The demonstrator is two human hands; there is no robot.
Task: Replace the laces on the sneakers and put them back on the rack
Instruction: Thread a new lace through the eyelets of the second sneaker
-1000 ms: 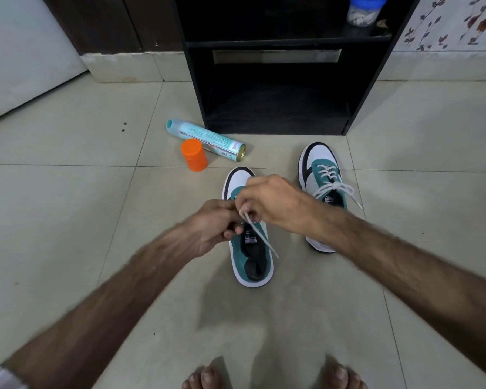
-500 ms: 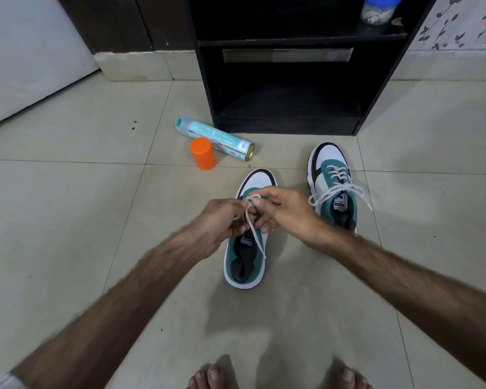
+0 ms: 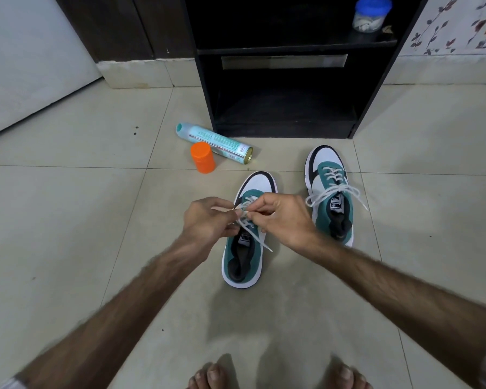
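Both hands — left hand [image 3: 205, 220], right hand [image 3: 284, 220] — pinch the lace [image 3: 253, 234] over the sneaker [image 3: 246, 259], toe toward the rack [image 3: 289, 108].

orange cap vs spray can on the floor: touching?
Cannot tell. In the head view the orange cap stands upright in front of the lying spray can and overlaps it, so no gap shows, but contact is not plain either.
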